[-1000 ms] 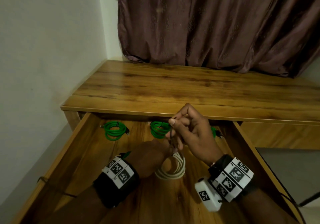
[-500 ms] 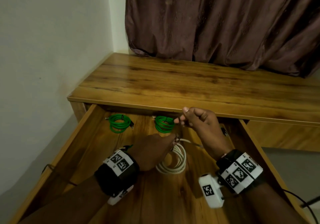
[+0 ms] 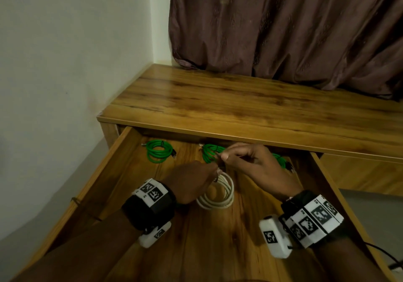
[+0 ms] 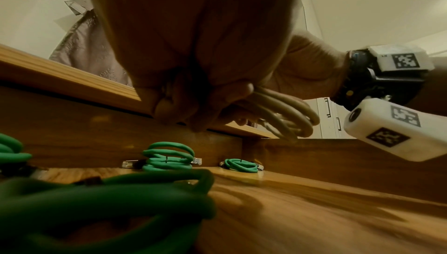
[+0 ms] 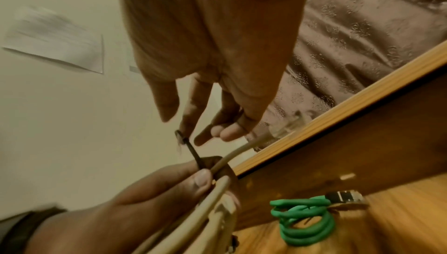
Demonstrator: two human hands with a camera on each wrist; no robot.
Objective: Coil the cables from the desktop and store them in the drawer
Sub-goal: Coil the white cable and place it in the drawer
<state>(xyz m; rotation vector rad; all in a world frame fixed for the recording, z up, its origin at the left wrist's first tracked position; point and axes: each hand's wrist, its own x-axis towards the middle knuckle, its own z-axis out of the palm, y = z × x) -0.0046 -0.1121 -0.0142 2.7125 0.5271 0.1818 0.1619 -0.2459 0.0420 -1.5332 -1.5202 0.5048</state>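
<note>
White cable (image 3: 220, 194): coiled into a round loop, held over the open drawer (image 3: 122, 164) floor near its middle; the ring hangs roughly upright from its top edge, one loose end reaching up toward the desk edge in the right wrist view.
Black tie (image 5: 191, 150): a thin strip rising from the top of the coil, slanting up and left.
Left hand (image 3: 192, 181): knuckles up, thumb and fingers clamped on the bundled strands at the top of the coil.
Right hand (image 3: 253, 168): just above and right of the left, fingers pointing left, fingertips nipping the free end of the tie.
Green cables (image 3: 158, 151): coiled bundles lying flat along the drawer's back, one left, one (image 3: 212, 152) partly behind the hands.
Desktop (image 3: 239, 98): bare wood, curtain (image 3: 283, 24) behind.
</note>
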